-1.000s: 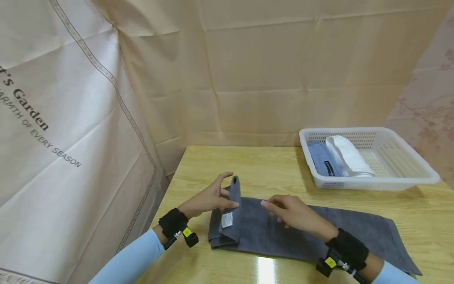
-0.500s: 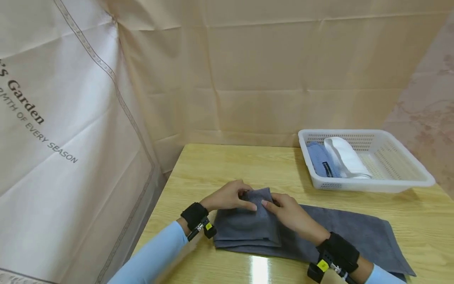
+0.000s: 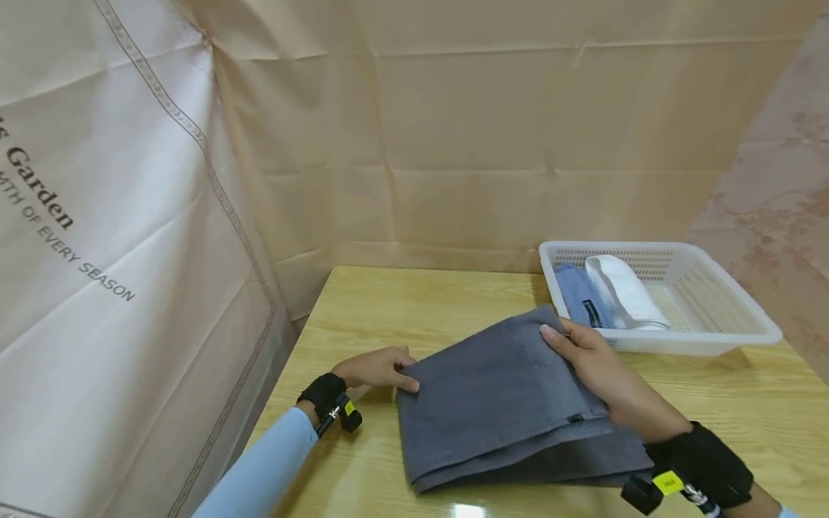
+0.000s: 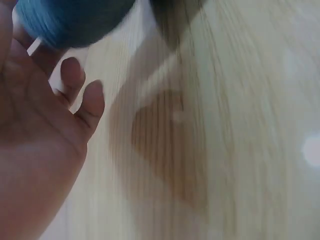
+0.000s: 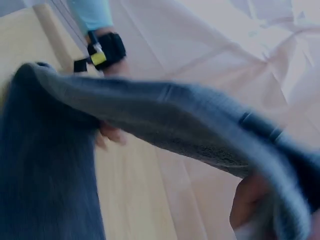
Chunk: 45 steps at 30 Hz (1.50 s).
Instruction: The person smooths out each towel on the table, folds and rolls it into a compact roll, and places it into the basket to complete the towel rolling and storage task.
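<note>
A dark grey towel [image 3: 482, 406], folded in layers, is partly raised off the table in the head view. My left hand [image 3: 374, 368] pinches its upper left corner between thumb and fingers. At the upper right corner my right hand [image 3: 612, 374] grips the cloth, thumb on top and the other fingers behind it. The lower layers sag open on the right. In the left wrist view the rounded edge of the towel [image 4: 75, 22] sits at the top, above loosely bent fingers. The right wrist view shows the towel [image 5: 150, 107] stretched and blurred between both hands.
A white plastic basket [image 3: 696, 344] stands at the back right of the wooden table [image 3: 382, 306]. In it lie a folded blue towel [image 3: 578, 293] and a folded white towel [image 3: 624, 291] on its left side. Fabric sheets [image 3: 453, 144] hang behind and to the left.
The left part was folded over to the right, and now the towel is lifted and pulled toward the right. My right hand has moved right and up with its corner; the left has shifted left.
</note>
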Each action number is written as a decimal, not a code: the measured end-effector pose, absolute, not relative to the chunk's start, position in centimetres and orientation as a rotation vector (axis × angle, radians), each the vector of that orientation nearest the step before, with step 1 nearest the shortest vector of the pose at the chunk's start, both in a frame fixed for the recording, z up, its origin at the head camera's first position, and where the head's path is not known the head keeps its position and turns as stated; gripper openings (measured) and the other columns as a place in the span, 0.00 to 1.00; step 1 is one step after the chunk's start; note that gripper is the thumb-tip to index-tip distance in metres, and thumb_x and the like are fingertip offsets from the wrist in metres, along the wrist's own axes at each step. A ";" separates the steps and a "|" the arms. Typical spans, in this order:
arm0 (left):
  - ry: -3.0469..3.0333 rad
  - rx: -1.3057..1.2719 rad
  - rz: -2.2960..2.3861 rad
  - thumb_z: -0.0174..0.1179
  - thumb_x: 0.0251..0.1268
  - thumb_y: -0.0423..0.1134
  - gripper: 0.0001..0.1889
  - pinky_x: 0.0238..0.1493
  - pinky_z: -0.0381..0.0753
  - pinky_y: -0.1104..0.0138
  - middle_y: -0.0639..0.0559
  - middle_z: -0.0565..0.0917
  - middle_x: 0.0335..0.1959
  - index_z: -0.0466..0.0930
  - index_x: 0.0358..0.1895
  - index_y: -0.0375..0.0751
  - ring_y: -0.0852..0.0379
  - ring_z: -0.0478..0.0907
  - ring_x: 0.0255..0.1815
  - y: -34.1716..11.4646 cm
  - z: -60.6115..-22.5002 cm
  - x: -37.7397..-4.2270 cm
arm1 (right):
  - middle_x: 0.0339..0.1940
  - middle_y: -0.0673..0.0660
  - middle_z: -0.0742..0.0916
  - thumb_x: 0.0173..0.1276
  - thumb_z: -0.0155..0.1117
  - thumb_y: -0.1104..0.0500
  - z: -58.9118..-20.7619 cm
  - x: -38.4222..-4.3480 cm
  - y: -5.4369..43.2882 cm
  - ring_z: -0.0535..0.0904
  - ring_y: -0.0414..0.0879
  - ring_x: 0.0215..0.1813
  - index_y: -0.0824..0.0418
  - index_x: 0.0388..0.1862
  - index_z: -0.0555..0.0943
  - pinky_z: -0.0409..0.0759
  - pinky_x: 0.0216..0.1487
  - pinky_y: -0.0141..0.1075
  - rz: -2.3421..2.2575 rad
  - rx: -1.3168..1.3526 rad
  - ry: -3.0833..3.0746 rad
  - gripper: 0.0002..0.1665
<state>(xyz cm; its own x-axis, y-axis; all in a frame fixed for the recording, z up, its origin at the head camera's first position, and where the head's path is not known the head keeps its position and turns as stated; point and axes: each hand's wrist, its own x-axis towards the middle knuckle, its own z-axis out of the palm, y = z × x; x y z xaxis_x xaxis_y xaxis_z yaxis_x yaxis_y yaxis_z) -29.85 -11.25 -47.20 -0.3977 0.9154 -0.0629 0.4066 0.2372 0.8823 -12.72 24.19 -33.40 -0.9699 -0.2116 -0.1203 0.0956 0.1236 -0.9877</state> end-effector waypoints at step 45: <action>2.530 1.713 0.348 0.74 0.41 0.70 0.21 0.59 0.64 0.57 0.53 0.72 0.61 0.83 0.31 0.63 0.52 0.62 0.59 -10.6 -46.2 -26.8 | 0.62 0.86 0.73 0.75 0.64 0.57 -45.0 -16.2 23.9 0.69 0.81 0.65 0.81 0.67 0.71 0.69 0.60 0.70 -0.241 -0.614 3.059 0.33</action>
<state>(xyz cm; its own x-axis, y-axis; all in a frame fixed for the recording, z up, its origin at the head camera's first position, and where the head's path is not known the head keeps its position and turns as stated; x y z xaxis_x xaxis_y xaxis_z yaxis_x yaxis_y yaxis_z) -26.76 -10.56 -46.18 -0.3780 0.9230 0.0715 0.9081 0.3546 0.2229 -16.18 23.92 -45.02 -0.9229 -0.3846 0.0179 -0.3826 0.9111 -0.1531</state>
